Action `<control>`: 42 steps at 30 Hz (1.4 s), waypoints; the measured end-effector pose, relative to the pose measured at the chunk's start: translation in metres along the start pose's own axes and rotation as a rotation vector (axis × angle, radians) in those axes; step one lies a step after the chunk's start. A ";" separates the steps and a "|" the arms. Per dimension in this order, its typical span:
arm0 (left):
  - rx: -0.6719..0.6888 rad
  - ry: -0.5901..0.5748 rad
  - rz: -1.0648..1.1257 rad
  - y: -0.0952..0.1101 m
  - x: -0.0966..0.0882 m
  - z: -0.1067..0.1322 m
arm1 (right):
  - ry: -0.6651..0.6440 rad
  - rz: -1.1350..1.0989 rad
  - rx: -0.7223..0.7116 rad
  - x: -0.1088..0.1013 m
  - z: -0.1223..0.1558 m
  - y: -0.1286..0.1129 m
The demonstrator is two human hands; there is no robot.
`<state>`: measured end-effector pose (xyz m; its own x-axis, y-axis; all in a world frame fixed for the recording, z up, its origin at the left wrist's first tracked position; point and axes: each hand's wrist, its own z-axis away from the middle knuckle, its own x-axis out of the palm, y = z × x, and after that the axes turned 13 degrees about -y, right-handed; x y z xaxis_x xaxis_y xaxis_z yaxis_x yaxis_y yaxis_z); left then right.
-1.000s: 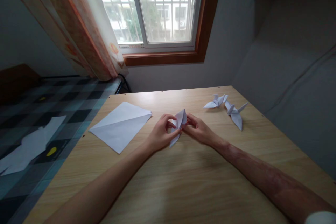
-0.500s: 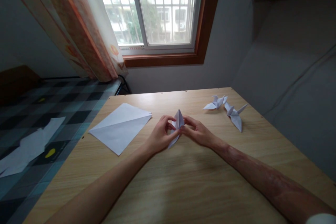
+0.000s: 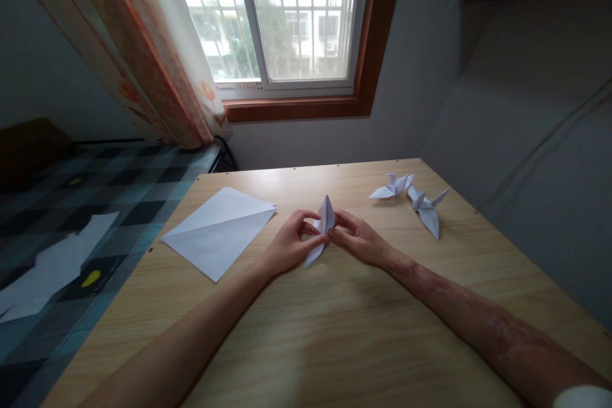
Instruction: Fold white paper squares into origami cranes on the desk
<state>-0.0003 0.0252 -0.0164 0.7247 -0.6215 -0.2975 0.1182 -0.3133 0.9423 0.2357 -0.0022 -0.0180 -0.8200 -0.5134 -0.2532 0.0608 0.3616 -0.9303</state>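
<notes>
A small piece of folded white paper (image 3: 326, 213) is held upright over the middle of the table, its pointed tip up and another point slanting down to the left. My left hand (image 3: 292, 241) pinches it from the left, with the thumb across its lower part. From the right, my right hand (image 3: 357, 238) grips its edge between thumb and fingers. The fingers hide part of the folds. Two finished paper cranes, one behind (image 3: 392, 187) and one nearer (image 3: 425, 207), stand at the right. Square white paper sheets (image 3: 217, 236) with a diagonal crease lie left of my hands.
The wooden table (image 3: 306, 344) reaches toward a wall with a barred window (image 3: 301, 19). On the left is a bed with a checked cover (image 3: 157, 169), bearing torn white paper (image 3: 62, 268). A curtain (image 3: 157, 64) hangs by the window.
Both hands keep their hold on the folded paper and have hardly moved. The paper's tip stands very slightly higher. Everything else is as it was.
</notes>
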 end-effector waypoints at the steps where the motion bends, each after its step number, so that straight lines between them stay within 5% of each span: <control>1: 0.002 -0.002 -0.003 0.000 0.000 0.000 | -0.001 0.000 0.000 0.000 0.000 0.000; 42: 0.015 -0.016 0.027 0.001 0.000 -0.001 | 0.050 -0.017 -0.001 0.000 -0.002 -0.002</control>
<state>0.0005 0.0251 -0.0150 0.7167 -0.6411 -0.2744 0.0886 -0.3066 0.9477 0.2340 -0.0012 -0.0160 -0.8481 -0.4803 -0.2236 0.0458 0.3541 -0.9341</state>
